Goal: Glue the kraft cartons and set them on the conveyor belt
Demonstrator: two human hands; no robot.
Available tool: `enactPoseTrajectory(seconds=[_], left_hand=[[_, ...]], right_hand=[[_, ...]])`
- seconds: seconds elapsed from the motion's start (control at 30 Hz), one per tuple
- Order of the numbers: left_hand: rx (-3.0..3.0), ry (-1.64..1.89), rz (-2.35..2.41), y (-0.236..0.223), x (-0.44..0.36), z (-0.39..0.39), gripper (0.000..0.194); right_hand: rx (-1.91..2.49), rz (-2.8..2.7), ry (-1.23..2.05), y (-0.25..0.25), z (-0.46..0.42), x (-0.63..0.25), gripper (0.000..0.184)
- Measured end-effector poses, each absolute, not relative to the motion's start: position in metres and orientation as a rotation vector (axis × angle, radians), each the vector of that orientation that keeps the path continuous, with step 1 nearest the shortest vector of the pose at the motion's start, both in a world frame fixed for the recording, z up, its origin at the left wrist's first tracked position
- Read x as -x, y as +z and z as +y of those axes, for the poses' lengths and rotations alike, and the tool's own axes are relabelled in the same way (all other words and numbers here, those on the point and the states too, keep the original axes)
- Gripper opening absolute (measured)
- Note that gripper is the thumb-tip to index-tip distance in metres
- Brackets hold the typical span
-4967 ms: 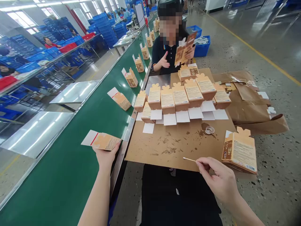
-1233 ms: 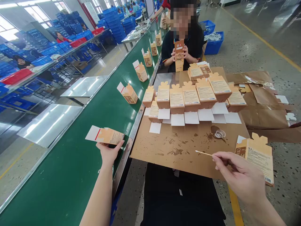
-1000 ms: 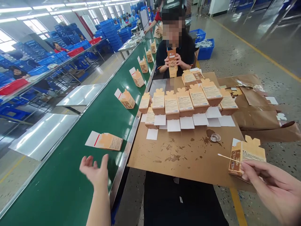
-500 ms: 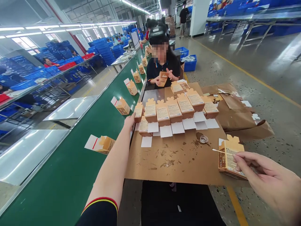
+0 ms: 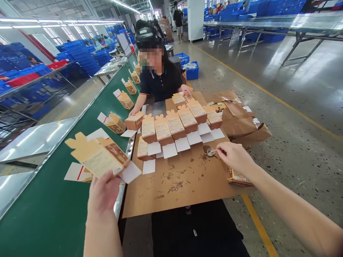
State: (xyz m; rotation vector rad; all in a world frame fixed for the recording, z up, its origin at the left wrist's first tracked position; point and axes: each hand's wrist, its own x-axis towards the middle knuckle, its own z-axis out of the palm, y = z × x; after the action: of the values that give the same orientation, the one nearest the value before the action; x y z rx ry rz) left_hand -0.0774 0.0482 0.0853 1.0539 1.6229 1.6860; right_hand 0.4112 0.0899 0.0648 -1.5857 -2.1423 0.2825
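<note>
My left hand (image 5: 104, 191) grips an unfolded-top cardboard box (image 5: 99, 159) over the green belt, its printed panel facing me and a white flap hanging at the lower right. Pinched in my right hand (image 5: 232, 155) is a cotton swab (image 5: 215, 152), its tip at a small clear round dish (image 5: 210, 152) on the brown cardboard sheet (image 5: 184, 185). Just below my right hand lies another printed box (image 5: 237, 177), partly covered by it. Rows of similar boxes (image 5: 163, 130) lie on the sheet ahead, white flaps toward me.
A green conveyor belt (image 5: 53, 210) with more boxes (image 5: 124, 100) runs along the left. Across the sheet sits a co-worker (image 5: 162, 84), one hand on a box (image 5: 134, 121) beside the belt. Crumpled brown paper (image 5: 235, 121) lies at the right. Dark wet spots mark the sheet near the dish.
My left hand has lifted a box from the row's left end and brought it toward me. My right hand has moved the swab left to the dish. The co-worker has lowered a box.
</note>
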Motion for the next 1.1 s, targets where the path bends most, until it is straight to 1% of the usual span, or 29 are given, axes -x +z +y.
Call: enactPoseTrajectory(seconds=[0.07, 0.13, 0.23, 0.37, 0.43, 0.53, 0.63, 0.77, 0.9, 1.03, 1.1], left_hand=[[-0.941, 1.562, 1.455, 0.073, 0.045, 0.013, 0.067], [-0.819, 1.394, 1.387, 0.056, 0.012, -0.009, 0.077], [-0.77, 1.251, 1.382, 0.031, -0.022, -0.019, 0.083], [-0.761, 1.195, 1.383, 0.015, -0.033, -0.012, 0.092], [-0.764, 1.187, 1.396, 0.011, -0.033, -0.005, 0.091], [-0.763, 1.22, 1.432, 0.006, -0.034, 0.003, 0.09], [-0.771, 1.225, 1.453, 0.004, -0.036, 0.005, 0.09], [-0.82, 1.201, 1.454, 0.011, -0.034, 0.003, 0.085], [-0.865, 1.186, 1.455, 0.013, -0.033, -0.001, 0.082], [-0.965, 1.264, 1.489, 0.004, -0.039, -0.01, 0.09], [-1.062, 1.242, 1.541, 0.001, -0.043, -0.018, 0.086]], right_hand=[[1.62, -2.212, 0.304, 0.057, 0.099, -0.41, 0.03], [1.624, -2.233, 0.308, 0.053, 0.104, -0.409, 0.031], [1.615, -2.259, 0.309, 0.056, 0.104, -0.412, 0.029], [1.503, -2.165, 0.268, 0.071, 0.081, -0.411, 0.025], [1.413, -2.071, 0.287, 0.076, 0.059, -0.399, 0.023], [1.269, -2.008, 0.47, 0.07, 0.024, -0.363, 0.023], [1.178, -1.969, 0.645, 0.047, 0.001, -0.319, 0.022], [1.152, -1.979, 0.691, 0.014, -0.006, -0.283, 0.025], [1.145, -1.987, 0.673, 0.011, -0.003, -0.287, 0.027], [1.189, -1.943, 0.613, 0.029, -0.005, -0.312, 0.026], [1.216, -1.904, 0.596, 0.038, -0.008, -0.324, 0.024]])
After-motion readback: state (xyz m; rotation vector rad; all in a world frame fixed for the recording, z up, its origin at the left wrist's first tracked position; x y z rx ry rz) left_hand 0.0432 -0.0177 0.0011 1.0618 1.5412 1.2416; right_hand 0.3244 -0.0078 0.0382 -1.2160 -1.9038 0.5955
